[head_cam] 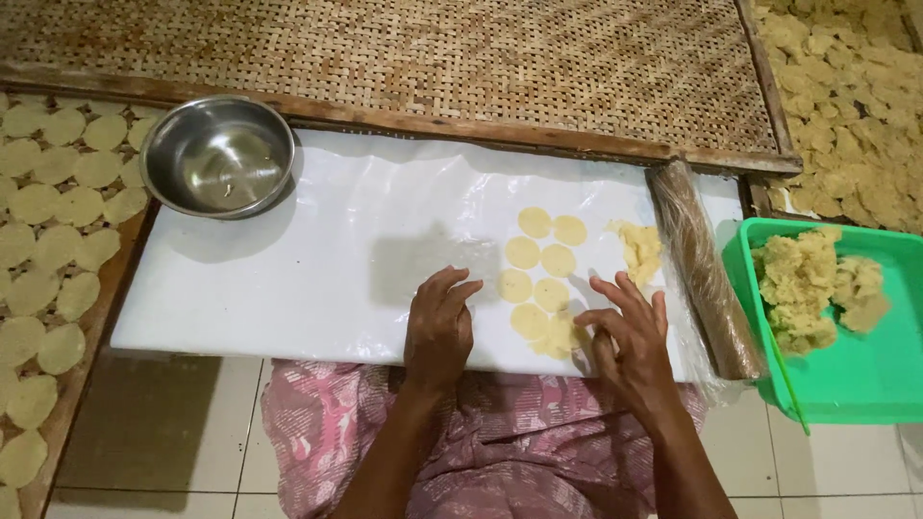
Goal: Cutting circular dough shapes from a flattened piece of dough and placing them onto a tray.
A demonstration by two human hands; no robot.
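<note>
My left hand [439, 325] rests flat, fingers spread, on a clear plastic sheet [423, 261] that lies over the white board [269, 288]. My right hand [630, 332] hovers with fingers apart at the near end of several thin round yellow dough discs [538, 258], its fingertips touching the nearest disc [558, 334]. A small lump of yellow dough [639, 248] sits just right of the discs. Neither hand grips anything.
A steel bowl [218, 156] stands at the board's far left corner. A plastic-wrapped rolling pin [702, 269] lies along the right edge. A green tub [865, 384] holds dough lumps [812, 284]. Woven bamboo trays [433, 58] surround the board; the left tray [123, 264] carries several discs [38, 240].
</note>
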